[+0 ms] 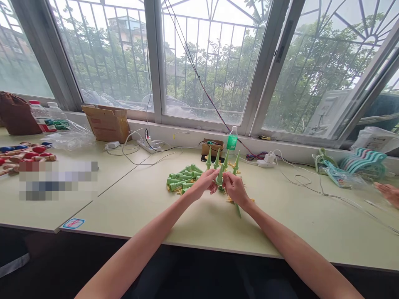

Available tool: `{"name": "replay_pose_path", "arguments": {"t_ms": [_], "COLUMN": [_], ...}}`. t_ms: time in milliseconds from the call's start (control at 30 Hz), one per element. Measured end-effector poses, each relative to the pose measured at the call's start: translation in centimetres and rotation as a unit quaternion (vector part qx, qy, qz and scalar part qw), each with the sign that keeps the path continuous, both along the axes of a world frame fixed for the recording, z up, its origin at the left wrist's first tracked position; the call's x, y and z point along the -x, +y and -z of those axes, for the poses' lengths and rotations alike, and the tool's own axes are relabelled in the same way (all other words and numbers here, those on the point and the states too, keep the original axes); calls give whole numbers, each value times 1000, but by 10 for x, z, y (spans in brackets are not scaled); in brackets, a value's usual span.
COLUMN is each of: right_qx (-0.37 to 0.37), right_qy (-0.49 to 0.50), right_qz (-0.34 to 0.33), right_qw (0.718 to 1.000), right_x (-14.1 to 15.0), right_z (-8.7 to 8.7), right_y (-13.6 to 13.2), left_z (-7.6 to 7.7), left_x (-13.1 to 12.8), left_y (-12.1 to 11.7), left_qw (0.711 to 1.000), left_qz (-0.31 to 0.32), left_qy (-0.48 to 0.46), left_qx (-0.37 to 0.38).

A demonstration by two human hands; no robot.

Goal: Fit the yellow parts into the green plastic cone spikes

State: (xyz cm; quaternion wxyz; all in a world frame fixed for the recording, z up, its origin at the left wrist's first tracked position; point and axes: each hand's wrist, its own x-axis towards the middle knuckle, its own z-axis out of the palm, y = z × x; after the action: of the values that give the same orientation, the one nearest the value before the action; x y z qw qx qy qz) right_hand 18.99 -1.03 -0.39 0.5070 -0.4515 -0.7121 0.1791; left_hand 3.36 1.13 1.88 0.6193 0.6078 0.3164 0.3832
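My left hand (205,182) and my right hand (236,187) meet over the table, fingers pinched around a green plastic cone-shaped piece (220,176) whose tip points up. Just behind it, several more green cones (209,161) stand upright, with yellow bits near their bases. Left of my hands lies a pile of green tube-like pieces (179,182) mixed with small yellow parts. A green spike (237,209) points down below my right hand, beside yellow pieces (231,200); my fingers hide where it starts.
Behind the cones stand a small cardboard box (212,147) and a green-labelled bottle (232,139). Cables and a power strip (149,145) run along the back. Teal hangers (363,164) lie right, near another person's hand (388,194). Red wooden toys (34,155) sit far left.
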Motion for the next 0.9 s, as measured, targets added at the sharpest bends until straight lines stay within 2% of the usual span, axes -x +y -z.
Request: {"name": "replay_pose_path", "arguments": {"t_ms": [467, 900], "right_qx": [-9, -9], "right_qy": [-9, -3], "right_qz": [4, -13], "right_qw": [1000, 1000], "right_x": [0, -1], "right_z": [0, 1], "right_y": [0, 1], "left_z": [1, -4], "left_x": [1, 3], "left_y": [-1, -5], "left_qw": [999, 998], "left_qz": [41, 47], "left_qy": [25, 29], "left_qx": [6, -13]}}
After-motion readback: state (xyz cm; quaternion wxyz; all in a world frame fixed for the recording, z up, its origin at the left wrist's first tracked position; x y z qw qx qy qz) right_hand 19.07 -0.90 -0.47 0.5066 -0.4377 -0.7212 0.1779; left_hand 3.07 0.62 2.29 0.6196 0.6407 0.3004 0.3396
